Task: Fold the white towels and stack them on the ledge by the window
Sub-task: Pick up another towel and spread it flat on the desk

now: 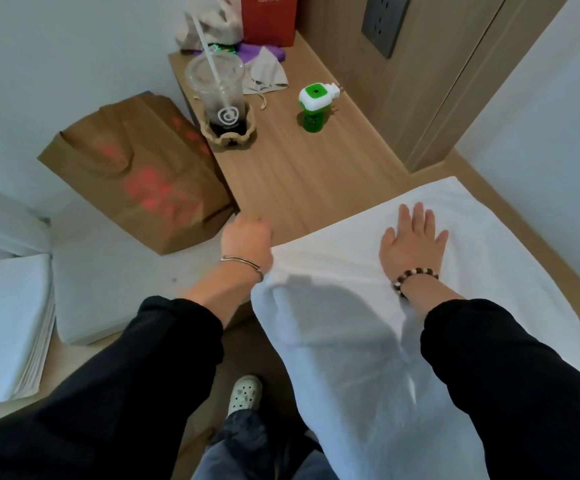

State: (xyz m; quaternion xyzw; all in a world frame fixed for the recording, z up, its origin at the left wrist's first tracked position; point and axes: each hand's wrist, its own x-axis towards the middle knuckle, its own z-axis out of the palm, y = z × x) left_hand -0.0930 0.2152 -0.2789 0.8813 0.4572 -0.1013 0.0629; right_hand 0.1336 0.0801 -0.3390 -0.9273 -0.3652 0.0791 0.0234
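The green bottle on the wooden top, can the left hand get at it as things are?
Probably yes. Bare wooden top lies between the left hand and the green bottle; the cup stands off to the left of that path.

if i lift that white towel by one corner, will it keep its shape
Probably floppy: the towel droops over the table edge in soft folds. Likely to slide, since much of it hangs off, pinned by the flat right hand.
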